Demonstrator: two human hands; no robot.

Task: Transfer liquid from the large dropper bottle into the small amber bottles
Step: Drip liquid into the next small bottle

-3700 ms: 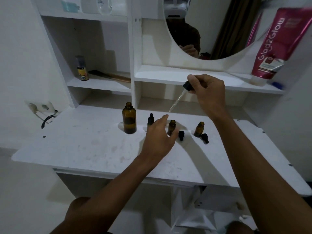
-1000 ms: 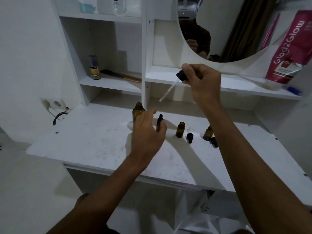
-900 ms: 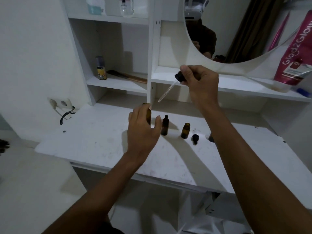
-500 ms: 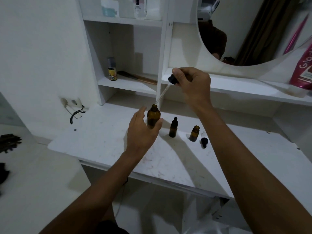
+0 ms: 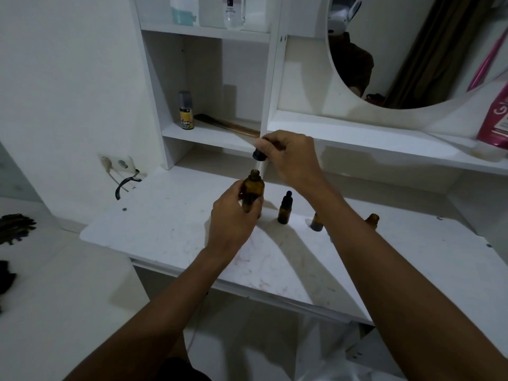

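The large amber bottle (image 5: pixel 252 191) stands on the white table (image 5: pixel 170 229) and my left hand (image 5: pixel 233 218) grips its body. My right hand (image 5: pixel 291 158) pinches the black dropper cap (image 5: pixel 259 155) just above it, and the glass pipette runs down into the bottle's open neck. To the right stands a small amber bottle with a black dropper cap (image 5: pixel 284 209). Two more small amber bottles, one (image 5: pixel 316 222) partly behind my right forearm and one (image 5: pixel 372 220) beyond it, stand further right.
White shelves rise behind the table, holding a small yellow-labelled can (image 5: pixel 186 111) and a brown comb (image 5: pixel 228 125). A round mirror (image 5: pixel 412 50) and a pink tube (image 5: pixel 494 119) are at upper right. A wall socket with a black cable (image 5: pixel 121 171) is at left.
My left hand has closed round the large bottle. My right hand has come down and the pipette has gone from above the bottle into its neck. The camera has swung left.
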